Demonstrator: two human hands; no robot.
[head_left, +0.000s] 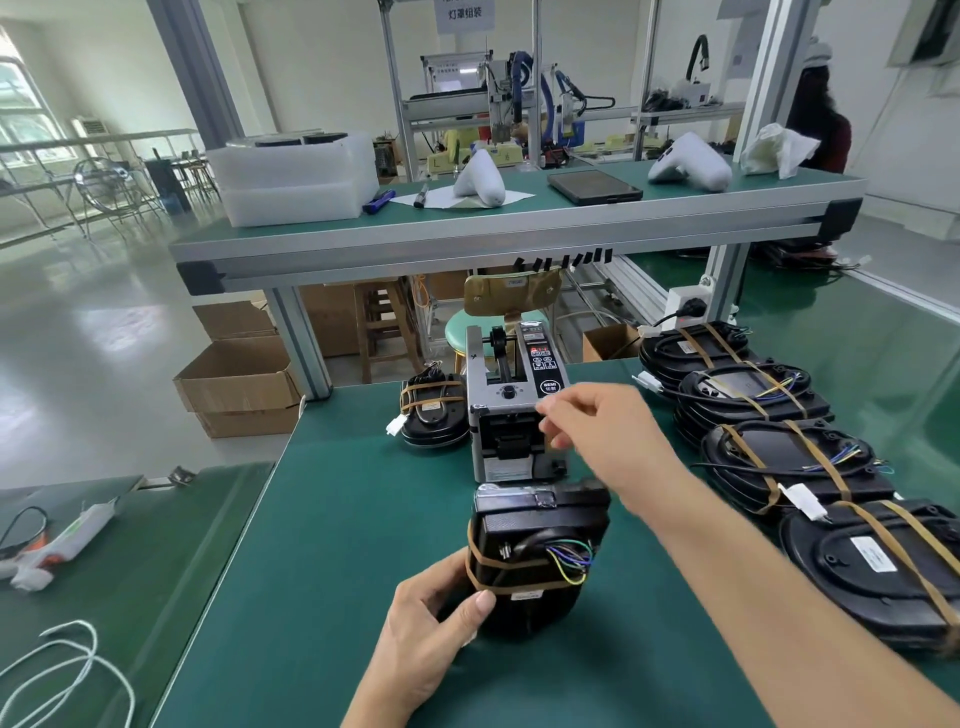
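The left hand (426, 618) grips the unit (535, 556), upright on the surface (332, 519). The dispenser (511, 415) stands at its 12 o'clock. There the right hand (597, 426) curls its fingers (563, 440); whether they pinch tape, I cannot tell.

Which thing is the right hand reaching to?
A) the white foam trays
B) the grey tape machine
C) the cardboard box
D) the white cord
B: the right hand has its fingers right at the front of the grey tape machine, while the left hand holds the black part.
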